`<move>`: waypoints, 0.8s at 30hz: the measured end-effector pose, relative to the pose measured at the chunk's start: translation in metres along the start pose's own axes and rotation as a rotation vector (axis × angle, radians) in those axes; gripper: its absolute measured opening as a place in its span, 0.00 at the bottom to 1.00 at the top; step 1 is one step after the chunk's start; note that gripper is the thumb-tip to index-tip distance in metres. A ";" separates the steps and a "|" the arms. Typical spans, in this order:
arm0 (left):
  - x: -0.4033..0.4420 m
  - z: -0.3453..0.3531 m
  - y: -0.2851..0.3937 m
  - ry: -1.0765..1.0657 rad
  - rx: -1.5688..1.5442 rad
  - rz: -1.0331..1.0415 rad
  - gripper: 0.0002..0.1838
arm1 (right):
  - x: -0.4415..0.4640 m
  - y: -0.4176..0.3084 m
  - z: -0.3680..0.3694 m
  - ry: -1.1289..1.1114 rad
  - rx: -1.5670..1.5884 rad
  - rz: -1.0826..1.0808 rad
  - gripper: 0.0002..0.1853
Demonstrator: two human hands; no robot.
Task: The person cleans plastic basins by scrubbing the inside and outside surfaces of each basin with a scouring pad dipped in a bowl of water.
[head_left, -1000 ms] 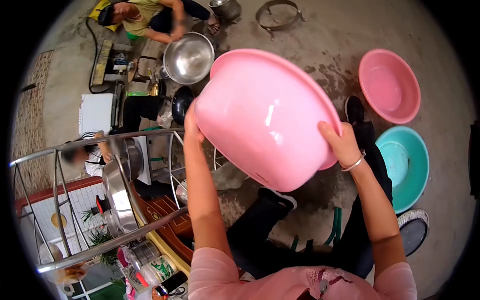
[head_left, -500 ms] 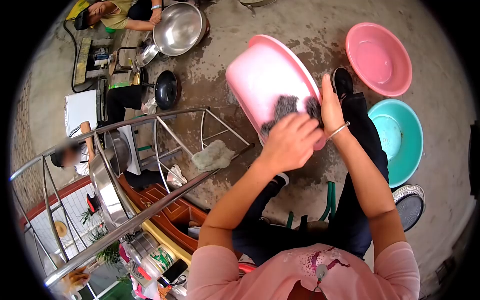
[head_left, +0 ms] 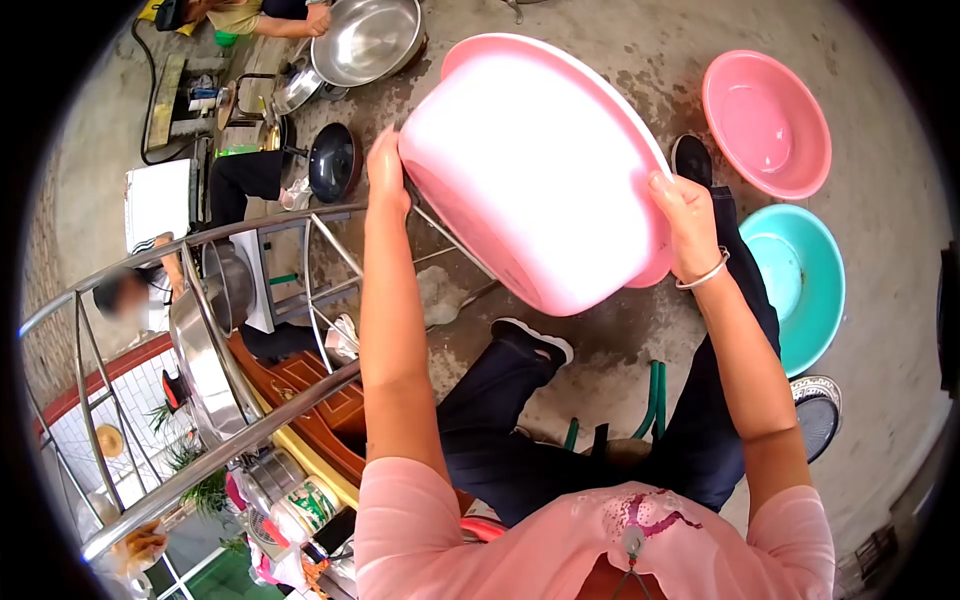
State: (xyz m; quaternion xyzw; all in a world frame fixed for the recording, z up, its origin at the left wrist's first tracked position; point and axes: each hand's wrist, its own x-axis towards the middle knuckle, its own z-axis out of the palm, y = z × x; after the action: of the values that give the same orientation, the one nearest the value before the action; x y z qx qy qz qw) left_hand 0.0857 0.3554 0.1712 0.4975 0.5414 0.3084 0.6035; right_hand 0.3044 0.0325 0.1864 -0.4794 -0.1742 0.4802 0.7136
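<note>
The large pink basin (head_left: 540, 170) is up in the air in front of the person, tipped on its side, its outer wall facing the wearer and its mouth turned away. The right hand (head_left: 690, 222) pinches the rim (head_left: 618, 98), thumb on the near side; the other fingers are hidden. The left hand (head_left: 387, 175) lies along the opposite end, by the base, fingers stretched out; whether it grips or merely steadies, I cannot tell.

With 2 hands at opposite ends, the load looks well shared. The right thumb should bear firmly on the rim (smooth plastic, probably slippery if wet), while the left palm is best kept flat under the base edge. Turn it slowly, with both wrists moving together, and mind the metal railing (head_left: 225, 460) on the left. The 2nd pink basin (head_left: 745, 130) and the teal basin (head_left: 790, 275) sit on the ground to the right, well apart from it.
</note>
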 end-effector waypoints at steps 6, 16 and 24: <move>-0.074 -0.003 -0.130 0.053 -0.220 -0.371 0.27 | 0.015 0.007 0.010 0.265 0.143 0.076 0.15; -0.251 0.119 -0.057 0.385 0.727 0.665 0.21 | 0.025 0.014 0.019 0.369 0.230 0.045 0.18; -0.094 0.032 -0.076 0.162 0.248 0.124 0.17 | 0.010 0.008 0.021 0.105 0.168 0.113 0.17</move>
State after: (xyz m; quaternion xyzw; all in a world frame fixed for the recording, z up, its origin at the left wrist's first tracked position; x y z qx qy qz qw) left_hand 0.0828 0.2371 0.1306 0.5742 0.5905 0.3152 0.4715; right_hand 0.2896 0.0524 0.1876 -0.4516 -0.0684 0.5065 0.7313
